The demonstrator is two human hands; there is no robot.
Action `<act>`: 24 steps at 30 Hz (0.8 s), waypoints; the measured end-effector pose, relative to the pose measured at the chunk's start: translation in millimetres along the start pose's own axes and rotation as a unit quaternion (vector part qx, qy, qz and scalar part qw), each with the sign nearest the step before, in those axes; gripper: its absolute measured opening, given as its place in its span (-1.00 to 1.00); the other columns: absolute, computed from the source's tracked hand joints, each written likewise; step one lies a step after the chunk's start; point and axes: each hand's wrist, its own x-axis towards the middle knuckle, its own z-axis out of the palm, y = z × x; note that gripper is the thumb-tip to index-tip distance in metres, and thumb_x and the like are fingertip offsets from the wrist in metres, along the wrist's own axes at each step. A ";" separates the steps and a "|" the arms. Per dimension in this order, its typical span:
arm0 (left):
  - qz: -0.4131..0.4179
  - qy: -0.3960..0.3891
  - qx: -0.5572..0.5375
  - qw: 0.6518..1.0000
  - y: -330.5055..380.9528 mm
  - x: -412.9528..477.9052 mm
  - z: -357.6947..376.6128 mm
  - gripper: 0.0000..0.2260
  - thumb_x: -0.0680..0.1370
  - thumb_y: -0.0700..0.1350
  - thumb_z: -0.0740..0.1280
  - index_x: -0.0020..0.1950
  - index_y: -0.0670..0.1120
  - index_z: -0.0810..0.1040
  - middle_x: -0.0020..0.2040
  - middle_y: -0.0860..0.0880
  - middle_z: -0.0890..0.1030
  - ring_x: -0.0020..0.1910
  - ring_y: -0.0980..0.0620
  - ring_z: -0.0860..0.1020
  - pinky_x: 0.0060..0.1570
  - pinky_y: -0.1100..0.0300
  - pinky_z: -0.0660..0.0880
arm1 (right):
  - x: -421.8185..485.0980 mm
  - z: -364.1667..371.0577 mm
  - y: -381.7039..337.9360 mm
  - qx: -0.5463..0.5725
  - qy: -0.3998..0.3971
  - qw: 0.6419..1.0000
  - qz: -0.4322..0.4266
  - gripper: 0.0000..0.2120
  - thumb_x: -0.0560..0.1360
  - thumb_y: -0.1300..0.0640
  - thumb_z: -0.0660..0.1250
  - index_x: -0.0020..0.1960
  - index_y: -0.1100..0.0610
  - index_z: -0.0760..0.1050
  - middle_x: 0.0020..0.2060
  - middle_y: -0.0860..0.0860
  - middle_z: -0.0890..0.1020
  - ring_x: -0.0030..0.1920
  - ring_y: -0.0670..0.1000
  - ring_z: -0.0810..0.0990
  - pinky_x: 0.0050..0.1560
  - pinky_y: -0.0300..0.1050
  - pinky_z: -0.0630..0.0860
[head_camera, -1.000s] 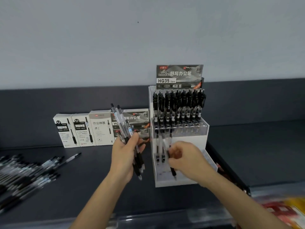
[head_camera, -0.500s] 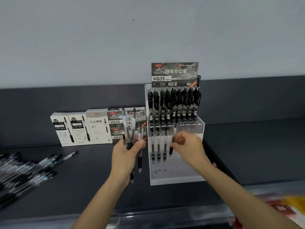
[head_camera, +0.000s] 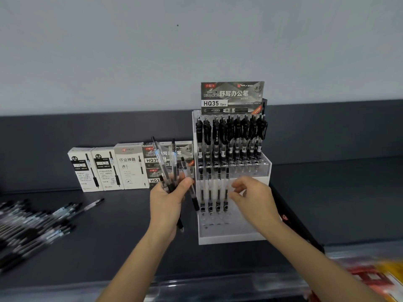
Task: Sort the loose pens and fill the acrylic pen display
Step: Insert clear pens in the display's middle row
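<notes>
we're looking at the acrylic pen display (head_camera: 233,238) standing right of centre on the dark shelf (head_camera: 109,236), a clear stepped stand with a white base. its back row is sitting packed with black-capped pens (head_camera: 231,138) under a grey header card (head_camera: 232,97) reading hq35. four pens (head_camera: 213,192) are standing upright at the left of the lower row, with open holes showing to their right and in front.

our left hand (head_camera: 166,201) is gripping a fan of loose pens (head_camera: 172,162) just left of the display, fingers curled round the barrels and thumb pressing across them. our right hand (head_camera: 253,197) is hovering just beside the fourth pen, fingers loosely curled and holding nothing; we can't tell whether the thumb is touching it.

pen boxes (head_camera: 104,168) are lining the back wall at centre left, partly hidden behind the fan. a heap of pens (head_camera: 32,223) is lying at the lower left edge.
</notes>
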 end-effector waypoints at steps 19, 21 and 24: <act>0.016 -0.052 0.151 0.987 -21.2 7.3 6.3 -0.93 0.43 -0.21 0.48 -0.18 -0.05 0.64 -0.24 0.02 0.68 -0.28 0.21 0.61 -0.27 0.43 0.49 | -10.1 6.2 -27.6 0.090 -0.019 0.994 -0.059 -0.89 0.49 0.25 0.36 -0.03 0.09 0.60 -0.23 -0.15 0.59 -0.21 -0.21 0.54 -0.20 -0.44 0.46; 0.022 -0.055 0.175 0.983 -19.4 9.0 6.7 -0.96 0.44 -0.19 0.47 -0.16 -0.09 0.64 -0.27 0.00 0.66 -0.30 0.13 0.58 -0.28 0.35 0.48 | -8.1 8.8 -29.5 0.094 -0.021 0.994 -0.056 -0.90 0.49 0.24 0.37 -0.03 0.10 0.60 -0.22 -0.12 0.61 -0.19 -0.18 0.56 -0.17 -0.39 0.49; 0.076 -0.087 0.260 0.959 -16.7 12.2 7.4 -0.90 0.45 -0.16 0.46 -0.23 -0.07 0.58 -0.34 0.00 0.57 -0.37 0.11 0.48 -0.33 0.30 0.38 | -7.4 11.5 -31.4 0.097 -0.023 0.994 -0.052 -0.91 0.48 0.24 0.37 -0.06 0.10 0.61 -0.22 -0.10 0.62 -0.18 -0.14 0.58 -0.13 -0.30 0.54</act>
